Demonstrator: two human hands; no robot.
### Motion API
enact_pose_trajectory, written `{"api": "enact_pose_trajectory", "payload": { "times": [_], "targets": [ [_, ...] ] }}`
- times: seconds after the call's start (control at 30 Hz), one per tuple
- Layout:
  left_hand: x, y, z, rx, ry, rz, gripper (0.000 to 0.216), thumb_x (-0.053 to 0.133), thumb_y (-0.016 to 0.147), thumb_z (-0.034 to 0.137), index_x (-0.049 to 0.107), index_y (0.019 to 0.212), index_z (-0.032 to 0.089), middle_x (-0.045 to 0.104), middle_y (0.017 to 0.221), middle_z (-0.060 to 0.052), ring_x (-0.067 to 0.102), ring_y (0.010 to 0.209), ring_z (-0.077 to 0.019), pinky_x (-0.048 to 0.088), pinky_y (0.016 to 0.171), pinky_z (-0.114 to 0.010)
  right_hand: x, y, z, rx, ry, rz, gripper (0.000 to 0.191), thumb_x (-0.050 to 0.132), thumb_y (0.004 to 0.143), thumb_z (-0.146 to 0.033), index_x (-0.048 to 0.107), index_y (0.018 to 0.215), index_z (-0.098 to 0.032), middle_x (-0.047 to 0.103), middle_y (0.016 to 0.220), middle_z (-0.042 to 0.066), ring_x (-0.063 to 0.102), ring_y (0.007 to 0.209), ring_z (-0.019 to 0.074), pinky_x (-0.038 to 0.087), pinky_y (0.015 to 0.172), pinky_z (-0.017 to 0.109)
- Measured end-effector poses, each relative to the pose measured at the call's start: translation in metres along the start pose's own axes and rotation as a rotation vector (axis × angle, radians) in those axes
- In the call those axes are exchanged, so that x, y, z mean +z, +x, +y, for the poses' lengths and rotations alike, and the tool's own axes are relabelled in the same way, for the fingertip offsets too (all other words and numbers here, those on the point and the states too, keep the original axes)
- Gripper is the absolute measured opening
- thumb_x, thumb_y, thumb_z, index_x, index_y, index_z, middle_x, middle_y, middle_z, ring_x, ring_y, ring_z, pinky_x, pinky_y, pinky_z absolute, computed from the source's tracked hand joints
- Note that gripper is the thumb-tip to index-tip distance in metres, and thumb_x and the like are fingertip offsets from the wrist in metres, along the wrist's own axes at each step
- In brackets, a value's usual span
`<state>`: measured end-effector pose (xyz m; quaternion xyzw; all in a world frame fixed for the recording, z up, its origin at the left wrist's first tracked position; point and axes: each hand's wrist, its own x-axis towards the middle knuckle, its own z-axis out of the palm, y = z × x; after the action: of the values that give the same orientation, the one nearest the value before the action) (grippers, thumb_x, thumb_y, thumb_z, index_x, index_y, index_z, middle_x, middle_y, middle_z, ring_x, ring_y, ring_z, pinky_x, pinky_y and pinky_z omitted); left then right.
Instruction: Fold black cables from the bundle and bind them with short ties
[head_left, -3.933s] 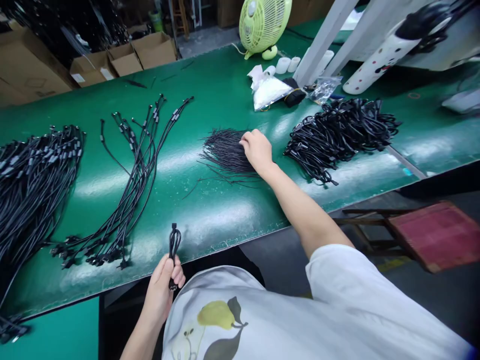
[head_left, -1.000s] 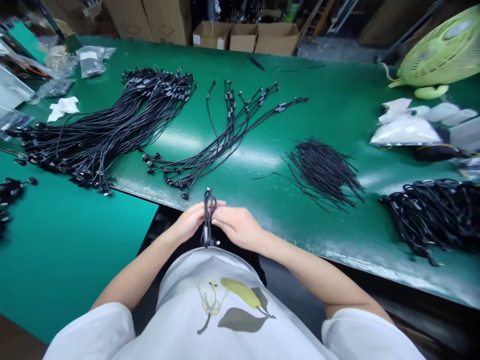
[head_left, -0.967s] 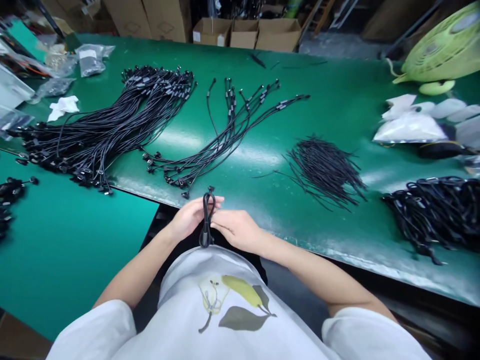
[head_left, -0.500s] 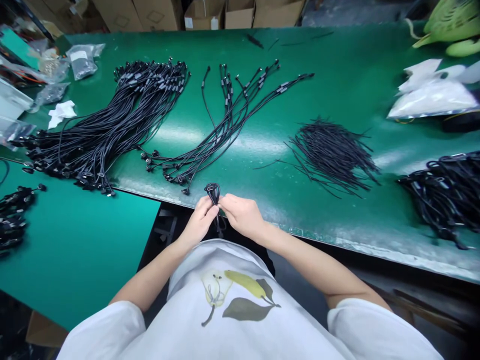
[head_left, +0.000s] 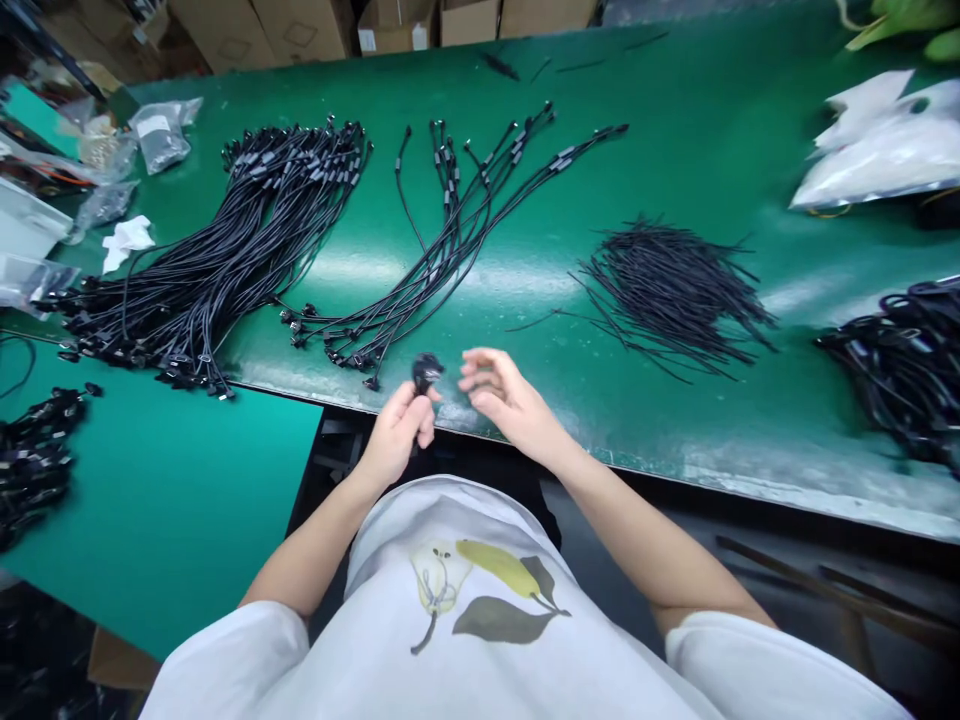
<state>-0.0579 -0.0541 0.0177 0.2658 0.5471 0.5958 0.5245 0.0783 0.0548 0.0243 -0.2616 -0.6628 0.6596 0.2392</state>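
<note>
Your left hand (head_left: 396, 440) was closed in a tight grip on a small coiled black cable (head_left: 426, 372), whose top loop stood out above your fingers at the near edge of the tabletop (head_left: 675, 100); the lower part of the coil was hidden inside the fist. Your right hand (head_left: 504, 400) was just to the right of that grip, clear of the cable, fingers spread and loosely curled, holding nothing.

Just beyond the left grip and slightly to its left, a loose fan of long cables (head_left: 442, 250) lay on the tabletop, its nearest connector ends close to your knuckles and its far ends splayed away from you. Farther left of the grip lay a much thicker bundle of long cables (head_left: 217, 260), its near ends reaching the tabletop edge. Beyond your right hand and to its right sat a heap of thin black ties (head_left: 671, 290). Well to the right of both hands, a pile of coiled cables (head_left: 900, 365) ran out of the picture.

Far left of the grip, small clear bags (head_left: 157, 130) and a crumpled white scrap (head_left: 126, 240) were present. Far right, a white plastic bag (head_left: 870, 155) lay on the tabletop. Cardboard boxes (head_left: 300, 20) stood past its far edge.
</note>
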Motion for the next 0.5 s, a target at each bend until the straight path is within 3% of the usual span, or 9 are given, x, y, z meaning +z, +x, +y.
{"api": "enact_pose_trajectory", "payload": {
  "times": [0.07, 0.1, 0.2, 0.3, 0.43, 0.5],
  "targets": [
    [0.008, -0.001, -0.002, -0.096, -0.002, -0.108, 0.034, 0.063, 0.084, 0.049, 0.052, 0.085, 0.017, 0.039, 0.052, 0.010, 0.033, 0.040, -0.0043, 0.028, 0.043, -0.018, 0.006, 0.004, -0.009, -0.095, 0.013, 0.059, 0.051, 0.069, 0.076, -0.053, 0.053, 0.112, -0.021, 0.061, 0.103, 0.006, 0.061, 0.092, 0.0167, 0.050, 0.083, 0.031],
    [0.013, -0.002, -0.003, -0.136, -0.014, -0.148, 0.037, 0.063, 0.083, 0.051, 0.049, 0.081, 0.017, 0.040, 0.053, 0.009, 0.034, 0.041, -0.0041, 0.028, 0.043, -0.019, 0.010, 0.006, -0.011, -0.098, 0.046, 0.055, 0.043, 0.067, 0.078, -0.052, 0.055, 0.105, -0.021, 0.062, 0.096, 0.004, 0.062, 0.087, 0.0158, 0.050, 0.082, 0.031],
    [0.023, -0.009, -0.003, -0.232, -0.060, -0.237, 0.042, 0.068, 0.078, 0.054, 0.047, 0.081, 0.018, 0.042, 0.058, 0.008, 0.041, 0.046, -0.0052, 0.035, 0.046, -0.020, 0.019, 0.012, -0.011, -0.013, 0.234, 0.117, 0.032, 0.055, 0.087, -0.051, 0.049, 0.084, -0.020, 0.052, 0.064, -0.004, 0.058, 0.059, 0.0102, 0.051, 0.060, 0.024],
    [0.027, -0.015, 0.000, -0.324, -0.052, -0.285, 0.044, 0.070, 0.076, 0.053, 0.048, 0.091, 0.018, 0.037, 0.060, 0.009, 0.035, 0.045, -0.0043, 0.033, 0.042, -0.019, 0.020, 0.013, -0.005, 0.037, 0.454, 0.130, 0.033, 0.056, 0.087, -0.052, 0.044, 0.081, -0.021, 0.044, 0.058, -0.008, 0.049, 0.047, 0.0061, 0.043, 0.045, 0.017],
    [0.030, -0.017, -0.001, -0.267, 0.109, -0.287, 0.038, 0.057, 0.086, 0.053, 0.046, 0.099, 0.018, 0.044, 0.059, 0.008, 0.040, 0.042, -0.0051, 0.036, 0.042, -0.019, 0.016, 0.008, -0.004, 0.134, 0.612, 0.122, 0.033, 0.058, 0.085, -0.051, 0.043, 0.084, -0.022, 0.043, 0.060, -0.008, 0.049, 0.048, 0.0060, 0.032, 0.037, 0.012],
    [0.032, -0.016, -0.002, -0.238, 0.195, -0.304, 0.036, 0.053, 0.089, 0.052, 0.047, 0.101, 0.018, 0.048, 0.060, 0.007, 0.042, 0.041, -0.0052, 0.035, 0.041, -0.019, 0.012, 0.006, -0.006, 0.176, 0.645, 0.137, 0.033, 0.059, 0.085, -0.051, 0.043, 0.086, -0.022, 0.043, 0.060, -0.008, 0.053, 0.051, 0.0071, 0.035, 0.038, 0.012]
  ]
}}
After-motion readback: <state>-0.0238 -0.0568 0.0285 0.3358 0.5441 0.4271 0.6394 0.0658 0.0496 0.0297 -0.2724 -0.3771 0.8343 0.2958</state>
